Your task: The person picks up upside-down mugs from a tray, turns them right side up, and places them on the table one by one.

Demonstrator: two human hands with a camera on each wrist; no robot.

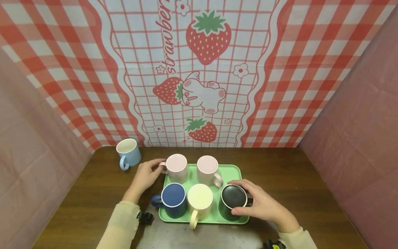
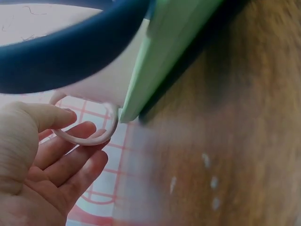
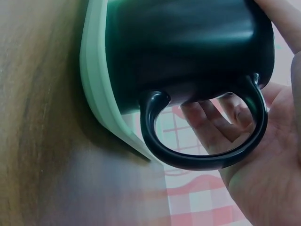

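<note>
My left hand point(image 1: 148, 174) is at the left side of a pink mug point(image 1: 176, 168), its thumb and fingers about the handle point(image 2: 113, 125). My right hand point(image 1: 262, 200) grips a black mug point(image 1: 234, 202) from the right, with the thumb on the near side and fingers on the far side; the mug's handle point(image 3: 202, 162) points toward the palm. Both mugs are on a green tray point(image 1: 230, 169). Also on the tray are a second pink mug point(image 1: 207, 170), a dark blue mug point(image 1: 173, 200) and a yellow mug point(image 1: 200, 200).
A light blue mug point(image 1: 129, 152) stands off the tray, at the table's back left. Brown wood-look table point(image 1: 273, 169) surrounds the tray. A strawberry-print cloth point(image 1: 199, 79) hangs behind, with pink cloth point(image 1: 354, 131) at the sides. The dark blue mug's handle overhangs the tray's left edge.
</note>
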